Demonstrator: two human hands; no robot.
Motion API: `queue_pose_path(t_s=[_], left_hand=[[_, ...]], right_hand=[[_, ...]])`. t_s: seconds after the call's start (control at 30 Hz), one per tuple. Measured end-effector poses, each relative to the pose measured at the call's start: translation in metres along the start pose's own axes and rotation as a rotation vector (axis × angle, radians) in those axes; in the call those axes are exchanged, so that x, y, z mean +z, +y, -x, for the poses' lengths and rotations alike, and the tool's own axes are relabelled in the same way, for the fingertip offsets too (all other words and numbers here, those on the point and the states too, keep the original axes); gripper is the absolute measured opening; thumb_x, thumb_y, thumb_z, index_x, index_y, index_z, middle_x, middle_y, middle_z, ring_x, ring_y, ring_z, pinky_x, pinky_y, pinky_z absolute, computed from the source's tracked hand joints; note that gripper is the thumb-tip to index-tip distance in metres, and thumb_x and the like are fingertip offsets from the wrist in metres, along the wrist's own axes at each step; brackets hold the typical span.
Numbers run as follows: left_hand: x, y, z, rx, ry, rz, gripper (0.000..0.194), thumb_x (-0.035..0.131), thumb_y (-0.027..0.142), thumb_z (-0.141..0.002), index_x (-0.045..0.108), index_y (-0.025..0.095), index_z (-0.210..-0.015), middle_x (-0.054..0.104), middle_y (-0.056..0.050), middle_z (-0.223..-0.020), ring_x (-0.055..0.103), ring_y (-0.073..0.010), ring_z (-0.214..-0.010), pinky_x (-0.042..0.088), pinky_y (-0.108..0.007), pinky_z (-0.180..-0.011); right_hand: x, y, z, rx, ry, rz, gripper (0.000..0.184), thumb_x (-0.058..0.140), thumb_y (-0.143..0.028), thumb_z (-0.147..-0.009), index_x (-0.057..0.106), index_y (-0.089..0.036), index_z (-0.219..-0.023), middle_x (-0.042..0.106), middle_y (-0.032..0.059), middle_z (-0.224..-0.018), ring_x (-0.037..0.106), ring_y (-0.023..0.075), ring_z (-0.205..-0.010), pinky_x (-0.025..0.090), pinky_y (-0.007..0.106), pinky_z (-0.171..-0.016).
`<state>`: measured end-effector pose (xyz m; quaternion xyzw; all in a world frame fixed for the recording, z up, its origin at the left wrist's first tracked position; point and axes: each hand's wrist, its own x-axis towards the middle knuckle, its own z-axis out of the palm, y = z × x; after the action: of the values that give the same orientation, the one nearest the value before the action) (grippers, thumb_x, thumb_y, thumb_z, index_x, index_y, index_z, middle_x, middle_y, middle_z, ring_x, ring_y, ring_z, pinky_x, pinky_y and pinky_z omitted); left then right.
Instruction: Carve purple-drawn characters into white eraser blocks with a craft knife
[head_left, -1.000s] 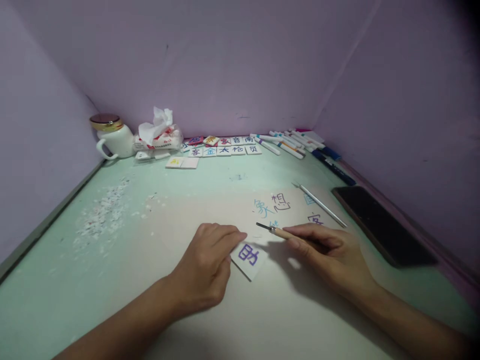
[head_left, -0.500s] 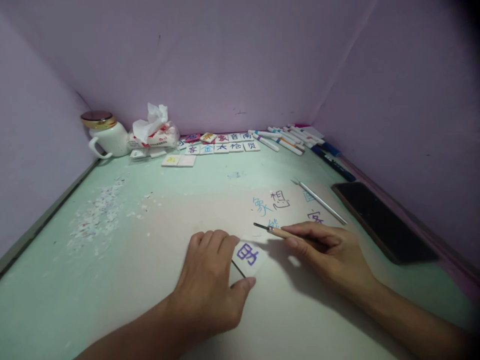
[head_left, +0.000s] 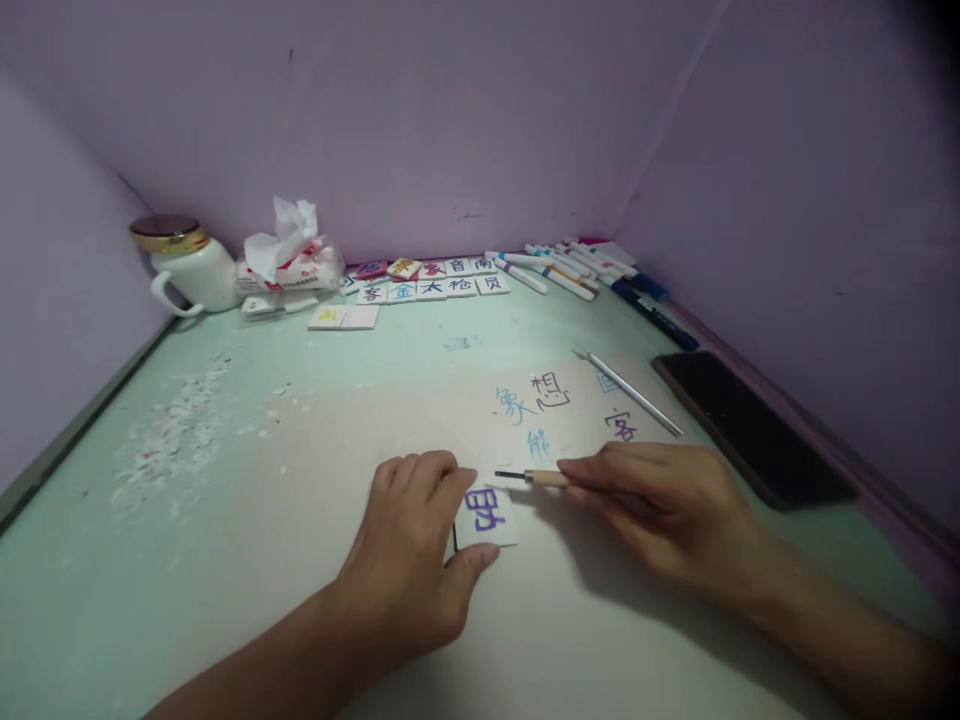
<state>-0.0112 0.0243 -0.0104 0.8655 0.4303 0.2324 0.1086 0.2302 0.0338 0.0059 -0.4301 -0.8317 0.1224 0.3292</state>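
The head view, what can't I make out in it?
All in the head view:
White tile with a purple character: part of its outline is covered by the left hand.
Wooden-handled carving tool: its rear end is hidden by the right hand; its tip is too small to show the cutting edge's shape.
Left forearm: cut off by the bottom edge.
White scraps: too small to tell their material.
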Motion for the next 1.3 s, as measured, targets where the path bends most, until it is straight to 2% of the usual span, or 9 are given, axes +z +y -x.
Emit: queue_pose_path(t_s=[0.23, 0.57, 0.7, 1.3], left_hand=[[0.0003, 0.0005, -0.0003, -0.018, 0.016, 0.028, 0.035, 0.063, 0.025, -0.073, 0.051, 0.013, -0.103, 0.052, -0.014, -0.102, 0.048, -0.0290, -0.095, 0.043, -0.050, -0.080], [-0.0011, 0.0029, -0.0010, -0.043, 0.019, 0.038, 0.032, 0.064, 0.027, -0.070, 0.053, 0.016, -0.098, 0.055, -0.011, -0.096, 0.051, -0.0273, -0.089, 0.043, -0.049, -0.078], [-0.0013, 0.0024, -0.0007, -0.035, 0.047, 0.052, 0.030, 0.065, 0.026, -0.070, 0.055, 0.015, -0.096, 0.055, -0.012, -0.095, 0.051, -0.0272, -0.088, 0.043, -0.048, -0.076], [-0.0032, 0.0033, -0.0015, -0.046, 0.041, 0.056, 0.029, 0.066, 0.026, -0.068, 0.058, 0.014, -0.093, 0.057, -0.012, -0.093, 0.053, -0.0274, -0.087, 0.044, -0.048, -0.076]], right_hand=[[-0.0072, -0.0087, 0.0008, -0.096, -0.052, 0.085, 0.016, 0.056, -0.012, -0.081, 0.067, -0.016, -0.092, 0.058, -0.0007, -0.057, 0.048, 0.0099, -0.045, 0.031, 0.024, -0.044], [-0.0011, -0.0074, 0.0008, -0.002, -0.014, 0.055, 0.014, 0.059, -0.015, -0.080, 0.068, -0.017, -0.091, 0.061, -0.0003, -0.056, 0.056, 0.0115, -0.049, 0.035, 0.022, -0.043], [-0.0005, -0.0071, -0.0007, 0.039, 0.027, 0.009, 0.015, 0.059, -0.016, -0.081, 0.069, -0.018, -0.091, 0.062, -0.0011, -0.056, 0.055, 0.0104, -0.046, 0.037, 0.022, -0.042], [0.0005, -0.0085, -0.0009, 0.062, 0.009, -0.006, 0.015, 0.058, -0.018, -0.081, 0.069, -0.020, -0.091, 0.067, 0.0006, -0.059, 0.057, 0.0114, -0.046, 0.039, 0.022, -0.041]])
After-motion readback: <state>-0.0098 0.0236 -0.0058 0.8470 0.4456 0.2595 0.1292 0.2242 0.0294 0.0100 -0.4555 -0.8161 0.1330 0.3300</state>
